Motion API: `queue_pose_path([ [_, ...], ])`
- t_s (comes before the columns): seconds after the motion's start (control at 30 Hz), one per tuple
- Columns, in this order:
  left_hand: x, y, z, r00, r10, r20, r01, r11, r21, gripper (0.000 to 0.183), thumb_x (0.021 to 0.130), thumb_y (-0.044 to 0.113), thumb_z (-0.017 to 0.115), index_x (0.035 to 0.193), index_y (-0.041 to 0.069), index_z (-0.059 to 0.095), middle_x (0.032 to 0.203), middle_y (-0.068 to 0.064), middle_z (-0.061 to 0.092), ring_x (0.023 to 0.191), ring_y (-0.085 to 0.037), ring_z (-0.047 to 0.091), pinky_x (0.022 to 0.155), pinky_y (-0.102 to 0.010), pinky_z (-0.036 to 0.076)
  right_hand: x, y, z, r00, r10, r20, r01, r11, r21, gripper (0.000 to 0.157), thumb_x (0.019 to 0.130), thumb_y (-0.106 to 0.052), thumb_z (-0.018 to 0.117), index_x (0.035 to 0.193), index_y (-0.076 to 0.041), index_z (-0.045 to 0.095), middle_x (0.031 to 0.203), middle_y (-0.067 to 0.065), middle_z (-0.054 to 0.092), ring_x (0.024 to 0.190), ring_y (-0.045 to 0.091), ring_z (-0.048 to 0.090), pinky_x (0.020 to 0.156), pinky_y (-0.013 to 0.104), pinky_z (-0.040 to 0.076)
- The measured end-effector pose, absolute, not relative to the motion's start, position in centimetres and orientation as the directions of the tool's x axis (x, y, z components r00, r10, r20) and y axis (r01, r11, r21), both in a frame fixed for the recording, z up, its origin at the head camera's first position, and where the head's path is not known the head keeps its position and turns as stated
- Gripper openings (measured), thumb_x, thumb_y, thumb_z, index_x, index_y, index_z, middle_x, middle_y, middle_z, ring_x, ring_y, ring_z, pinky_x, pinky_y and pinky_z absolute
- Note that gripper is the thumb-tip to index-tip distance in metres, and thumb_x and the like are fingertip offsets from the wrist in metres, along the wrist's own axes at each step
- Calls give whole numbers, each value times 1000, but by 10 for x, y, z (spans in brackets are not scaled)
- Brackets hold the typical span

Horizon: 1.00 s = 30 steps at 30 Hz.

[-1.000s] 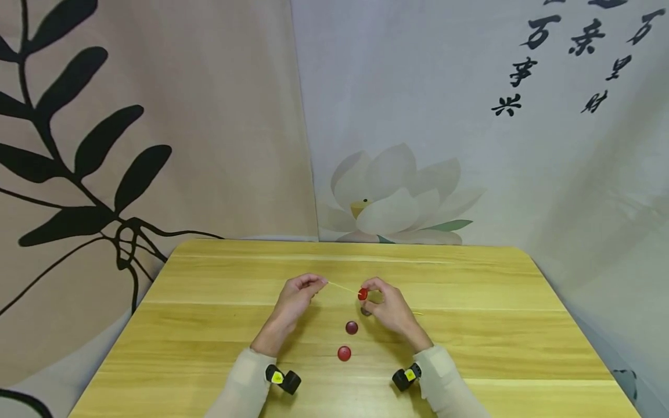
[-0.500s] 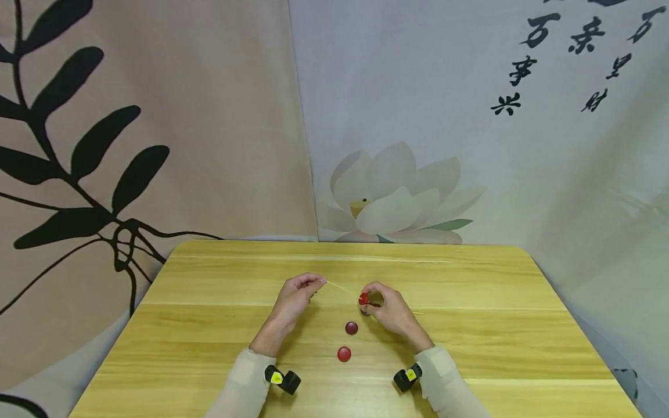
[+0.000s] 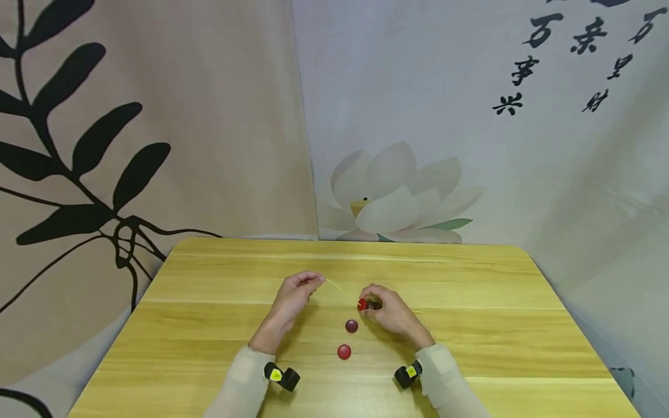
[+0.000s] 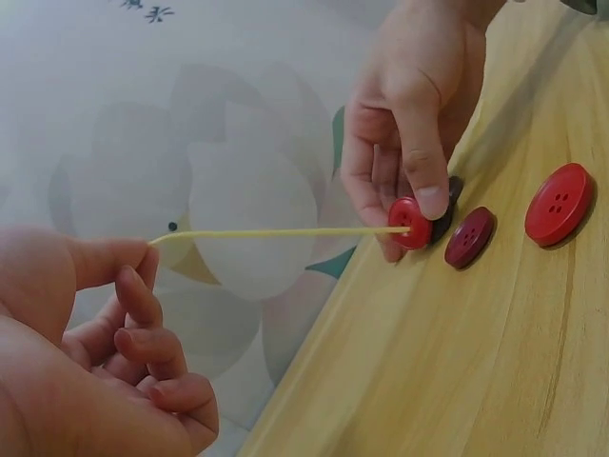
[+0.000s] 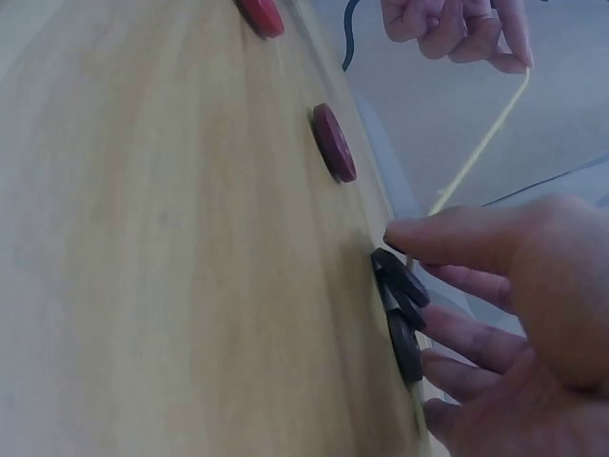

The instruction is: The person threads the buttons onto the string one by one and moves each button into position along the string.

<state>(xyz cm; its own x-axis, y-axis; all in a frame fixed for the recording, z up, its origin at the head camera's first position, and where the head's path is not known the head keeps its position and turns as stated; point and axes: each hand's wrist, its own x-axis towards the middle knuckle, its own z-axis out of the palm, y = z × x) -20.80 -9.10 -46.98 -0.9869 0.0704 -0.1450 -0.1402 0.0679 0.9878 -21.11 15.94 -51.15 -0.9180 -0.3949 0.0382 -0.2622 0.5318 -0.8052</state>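
My left hand (image 3: 292, 296) pinches the end of a yellow string (image 4: 285, 232) between thumb and forefinger. The string runs taut to a small red button (image 4: 408, 224) and enters one of its holes. Thumb and fingers of my right hand (image 3: 389, 307) pinch this button, low over the table. Several dark buttons (image 5: 403, 347) lie close under the right hand's fingers, partly hidden in the head view. Just nearer to me rests a maroon button (image 3: 352, 326), and beyond it a larger red button (image 4: 559, 205) with several holes.
All of this is on a wooden table (image 3: 209, 348) with rounded far corners. Behind it hangs a cloth (image 3: 251, 145) printed with leaves, a lotus and black characters. A piece of yellow string shows right of the right hand.
My right hand has lowered the red button slightly toward the table, closer to the dark buttons. The left hand keeps its hold on the string in nearly the same place.
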Motion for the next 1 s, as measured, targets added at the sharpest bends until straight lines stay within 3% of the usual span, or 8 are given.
queue_pose_path([
  [0.17, -210, -90, -469, -988, 80, -129, -125, 53, 991, 25, 97, 21, 64, 110, 1, 69, 103, -12, 62, 91, -26, 52, 73, -29, 45, -215, 161, -511, -917, -397, 33, -260, 533, -805, 25, 85, -1, 75, 105, -12, 66, 119, 6, 63, 120, 32, 57, 102, 50, 45],
  [0.3, -211, -90, -468, -988, 85, -129, -126, 45, 991, 23, 97, 21, 64, 109, 2, 69, 107, -14, 62, 94, -28, 53, 75, -31, 46, -218, 162, -509, -917, -398, 35, -269, 550, -791, 25, 84, -1, 76, 104, -13, 67, 125, 10, 63, 137, 40, 43, 111, 56, 33],
  [1.0, -207, -90, -474, -984, 91, -150, -144, 76, 987, 25, 97, 23, 64, 110, 3, 68, 98, -4, 61, 86, -19, 53, 71, -27, 46, -215, 166, -517, -925, -380, 26, -252, 559, -790, 26, 83, 1, 76, 105, -13, 70, 137, 13, 59, 140, 38, 40, 113, 54, 30],
])
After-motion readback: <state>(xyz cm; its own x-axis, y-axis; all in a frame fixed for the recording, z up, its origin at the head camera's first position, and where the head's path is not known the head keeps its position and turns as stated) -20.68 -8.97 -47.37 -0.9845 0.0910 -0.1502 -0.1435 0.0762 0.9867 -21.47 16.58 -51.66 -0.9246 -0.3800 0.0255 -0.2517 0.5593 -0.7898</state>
